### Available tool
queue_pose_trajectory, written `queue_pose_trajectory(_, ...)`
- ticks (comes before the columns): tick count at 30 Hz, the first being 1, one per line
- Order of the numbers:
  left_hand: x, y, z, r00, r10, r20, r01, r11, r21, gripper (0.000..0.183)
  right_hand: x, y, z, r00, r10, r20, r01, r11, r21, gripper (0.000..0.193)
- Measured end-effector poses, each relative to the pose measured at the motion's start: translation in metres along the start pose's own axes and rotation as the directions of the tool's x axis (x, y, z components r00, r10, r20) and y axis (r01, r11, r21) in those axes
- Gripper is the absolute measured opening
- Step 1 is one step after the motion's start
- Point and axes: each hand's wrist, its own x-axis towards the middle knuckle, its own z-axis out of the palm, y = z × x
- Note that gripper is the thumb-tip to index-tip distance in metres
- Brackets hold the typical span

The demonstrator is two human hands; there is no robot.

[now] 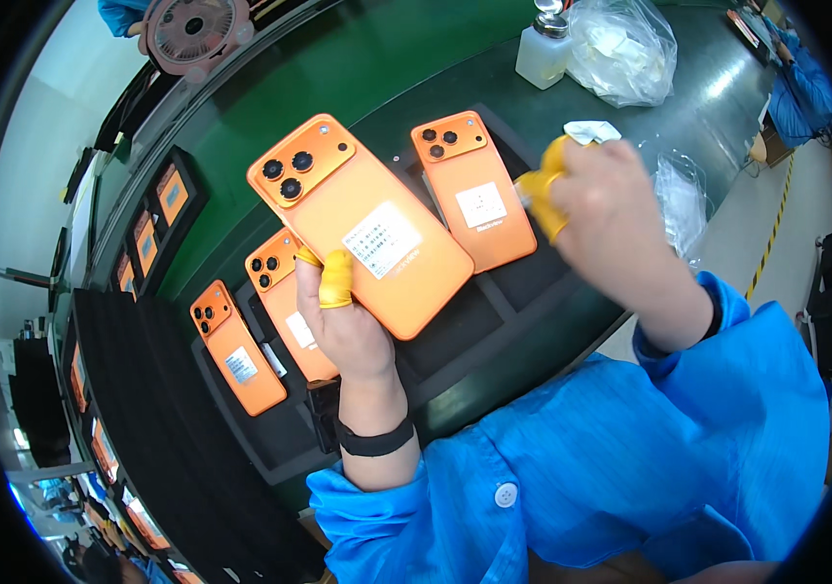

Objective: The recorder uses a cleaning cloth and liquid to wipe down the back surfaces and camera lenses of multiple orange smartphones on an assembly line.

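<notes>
My left hand [353, 336], with yellow finger cots and a black wrist band, grips an orange smartphone [367, 195] by its left edge. The phone is raised and tilted, its back with three lenses and a white label showing. To its right, my right hand [606, 209] is closed and slightly blurred, also in yellow finger cots. A crumpled white wipe [591, 131] sticks out of its grip. Below lies a black foam tray [445, 336] holding orange phones, lens side up: one phone [504, 229] at right, one [285, 302] partly behind my left hand, one [260, 384] at left.
On the green table [455, 73] stand a white pump bottle [542, 54] and a clear plastic bag [625, 54]. Another clear bag [681, 204] lies at right. Black trays [182, 170] with orange phones are at left. A pink fan [192, 34] is beyond; a person [805, 88] is far right.
</notes>
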Motion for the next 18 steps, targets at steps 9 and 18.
queue_pose_trajectory(9, 0.007, -0.006, -0.011, 0.991, -0.106, -0.083, 0.105, 0.994, -0.012, 0.019, -0.003, 0.063, 0.05, 0.942, 0.293, 0.166, -0.223, 0.911, -0.346, 0.022)
queue_pose_trajectory(18, 0.011, -0.002, -0.025, 0.966, -0.235, -0.109, 0.254, 0.772, 0.583, 0.016, -0.032, -0.013, 0.059, 0.975, -0.043, 0.218, 0.005, 0.985, 0.172, 0.034)
